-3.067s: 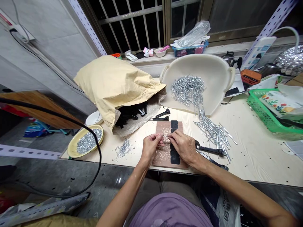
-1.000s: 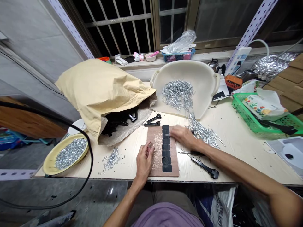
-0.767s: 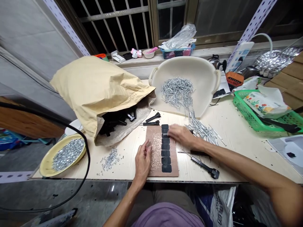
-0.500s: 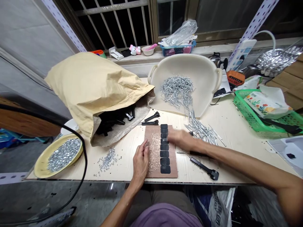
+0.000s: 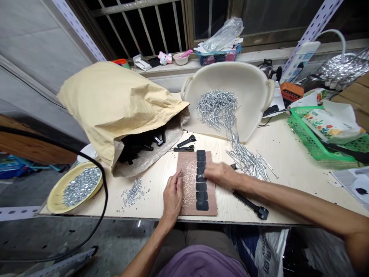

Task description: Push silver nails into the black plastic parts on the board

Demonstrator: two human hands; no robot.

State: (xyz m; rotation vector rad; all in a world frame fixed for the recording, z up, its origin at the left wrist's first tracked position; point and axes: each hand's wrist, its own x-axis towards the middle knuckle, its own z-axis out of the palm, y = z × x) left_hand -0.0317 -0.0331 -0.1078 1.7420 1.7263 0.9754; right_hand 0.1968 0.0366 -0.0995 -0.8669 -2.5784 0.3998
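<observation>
A brown board (image 5: 212, 202) lies in front of me, with pale speckles over its left part. Along its right part runs a row of black rounded pads (image 5: 201, 187). My left hand (image 5: 173, 195) rests at the board's left edge, fingers stretched out and holding nothing I can see. Over the middle pads, my right hand (image 5: 221, 175) is closed, fingertips down on the row; whatever it pinches is hidden. Below that wrist lies a black plastic piece with a wide end (image 5: 252, 207). Two similar black pieces (image 5: 186, 143) lie beyond the board.
Metal pins (image 5: 217, 105) fill part of a cream basin (image 5: 250, 92) and spill onto the table. At left are a paper sack (image 5: 115, 100) of black parts, a yellow dish (image 5: 54, 198) of small metal pieces and a loose pile (image 5: 134, 192). A green basket (image 5: 307, 142) stands right.
My right hand has shifted a little toward me along the row of pads. My left hand stays at the board's edge, and the view has moved slightly.
</observation>
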